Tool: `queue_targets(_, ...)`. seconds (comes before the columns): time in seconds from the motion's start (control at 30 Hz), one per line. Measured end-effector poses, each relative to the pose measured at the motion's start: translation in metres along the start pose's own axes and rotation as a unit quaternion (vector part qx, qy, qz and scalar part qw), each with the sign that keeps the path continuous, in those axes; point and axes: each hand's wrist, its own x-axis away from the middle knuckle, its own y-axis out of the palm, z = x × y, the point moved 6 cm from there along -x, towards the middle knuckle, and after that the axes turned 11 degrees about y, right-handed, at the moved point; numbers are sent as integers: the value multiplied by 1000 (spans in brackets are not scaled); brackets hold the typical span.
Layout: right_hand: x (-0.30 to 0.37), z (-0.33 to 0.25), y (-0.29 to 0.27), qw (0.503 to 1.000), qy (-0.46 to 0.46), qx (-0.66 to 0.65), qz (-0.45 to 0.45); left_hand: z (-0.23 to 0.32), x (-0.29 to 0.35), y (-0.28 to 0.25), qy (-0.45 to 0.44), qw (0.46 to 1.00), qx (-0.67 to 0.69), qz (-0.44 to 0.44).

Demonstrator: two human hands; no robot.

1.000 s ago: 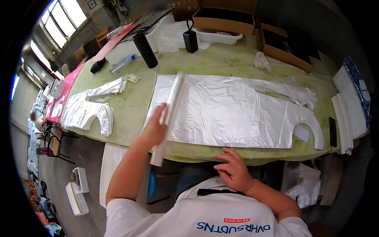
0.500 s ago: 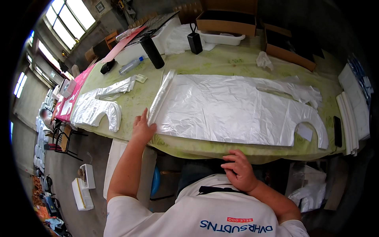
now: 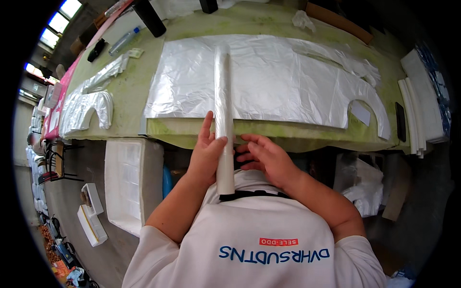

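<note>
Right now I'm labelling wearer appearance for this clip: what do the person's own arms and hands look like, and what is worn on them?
Both forearms are bare. The left hand and right hand wear no gloves; no rings, watch or bands show. Short white sleeves of a white shirt with blue lettering and a small red patch end above the elbows.

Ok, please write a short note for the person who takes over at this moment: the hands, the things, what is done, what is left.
Left hand: open, flat against the left side of the rolled plastic tube.
Right hand: open, fingers touching the tube's right side near its lower end.
The tube lies across the flat plastic sheet on the green table, its near end over the table edge, toward the person.
Done: one part of the sheet is rolled.
Left: the sheet to the right of the tube lies flat, not rolled.
</note>
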Motion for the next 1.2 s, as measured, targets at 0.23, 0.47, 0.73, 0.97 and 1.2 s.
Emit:
queue_targets(0.23,-15,5,11,999,41,-19,30,-11,49,13,41,993,-92,-66)
queue_targets(0.47,-32,14,13,999,-7,-6,34,-14,59,-2,77,982,-165,-44)
queue_targets(0.73,-15,28,15,1000,22,10,17,-21,58,3,80,996,-32,-10)
queue_targets(0.97,-14,29,9,1000,16,20,13,-23,51,12,29,999,-32,-9)
queue_targets(1.2,2,10,14,998,-13,-14,58,-28,44,22,41,998,26,-43)
